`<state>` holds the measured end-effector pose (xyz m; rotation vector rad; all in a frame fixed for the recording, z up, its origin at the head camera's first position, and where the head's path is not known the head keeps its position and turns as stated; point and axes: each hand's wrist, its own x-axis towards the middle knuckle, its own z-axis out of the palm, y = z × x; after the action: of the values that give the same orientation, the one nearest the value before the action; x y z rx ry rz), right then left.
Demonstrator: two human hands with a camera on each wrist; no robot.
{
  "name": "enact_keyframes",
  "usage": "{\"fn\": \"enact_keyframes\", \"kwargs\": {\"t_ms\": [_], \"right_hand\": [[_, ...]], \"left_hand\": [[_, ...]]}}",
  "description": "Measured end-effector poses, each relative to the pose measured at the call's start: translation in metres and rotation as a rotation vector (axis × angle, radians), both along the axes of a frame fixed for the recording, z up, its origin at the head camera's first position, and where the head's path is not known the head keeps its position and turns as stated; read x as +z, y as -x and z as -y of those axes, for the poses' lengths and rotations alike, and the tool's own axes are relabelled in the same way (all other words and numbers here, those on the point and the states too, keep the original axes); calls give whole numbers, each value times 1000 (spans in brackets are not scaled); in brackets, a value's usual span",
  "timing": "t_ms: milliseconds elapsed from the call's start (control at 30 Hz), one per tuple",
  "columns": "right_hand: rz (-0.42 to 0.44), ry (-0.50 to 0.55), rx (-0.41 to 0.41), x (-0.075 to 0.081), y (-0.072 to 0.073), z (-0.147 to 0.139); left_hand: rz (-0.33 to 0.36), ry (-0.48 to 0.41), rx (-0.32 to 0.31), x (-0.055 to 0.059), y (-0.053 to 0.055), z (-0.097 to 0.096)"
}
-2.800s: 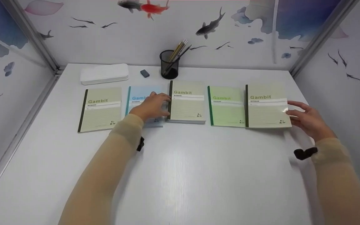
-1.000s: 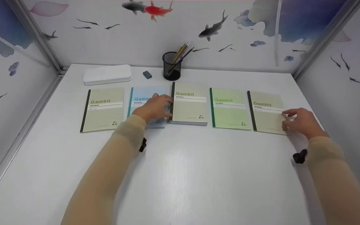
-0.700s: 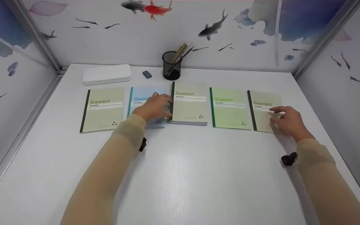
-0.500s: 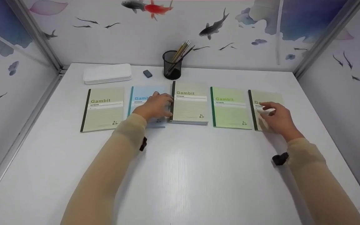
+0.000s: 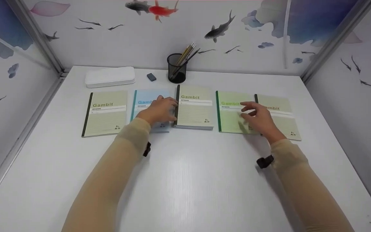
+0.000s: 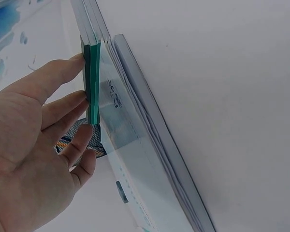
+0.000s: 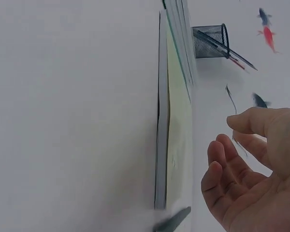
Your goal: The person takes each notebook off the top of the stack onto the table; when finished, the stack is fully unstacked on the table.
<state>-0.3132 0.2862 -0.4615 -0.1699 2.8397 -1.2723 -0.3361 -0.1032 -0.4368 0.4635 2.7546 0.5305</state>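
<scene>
Five-wide row of "Gambit" notebooks in the head view: a beige notebook [image 5: 105,120] far left, a blue notebook [image 5: 148,94], a beige-topped stack [image 5: 193,112] in the middle, a green notebook [image 5: 227,120], and a beige notebook [image 5: 283,124] at right. My left hand [image 5: 159,109] lies over the blue notebook, its fingertips touching the stack's spine side. In the left wrist view, thumb and fingertips [image 6: 77,99] rest along the green spines [image 6: 92,84]. Above the green notebook hovers my right hand [image 5: 261,120], fingers loosely bent, holding nothing.
Behind the row stand a white case [image 5: 110,77], a small dark eraser [image 5: 151,77] and a black mesh cup [image 5: 176,69] with pencils. Printed wall panels close off the white table [image 5: 185,180] at the back and sides.
My right hand first lowers the rightmost beige notebook flat, lets it go, then moves left over the green notebook. The left hand stays at the stack.
</scene>
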Motion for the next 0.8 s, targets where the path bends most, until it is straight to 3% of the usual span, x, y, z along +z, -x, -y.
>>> {"fn": "enact_keyframes", "kwargs": {"t_ms": [333, 800], "right_hand": [[115, 166, 45, 3, 14, 53], [227, 145, 5, -4, 37, 92]], "left_hand": [[25, -17, 37, 2, -2, 1], [-9, 32, -22, 0, 1, -1]]}}
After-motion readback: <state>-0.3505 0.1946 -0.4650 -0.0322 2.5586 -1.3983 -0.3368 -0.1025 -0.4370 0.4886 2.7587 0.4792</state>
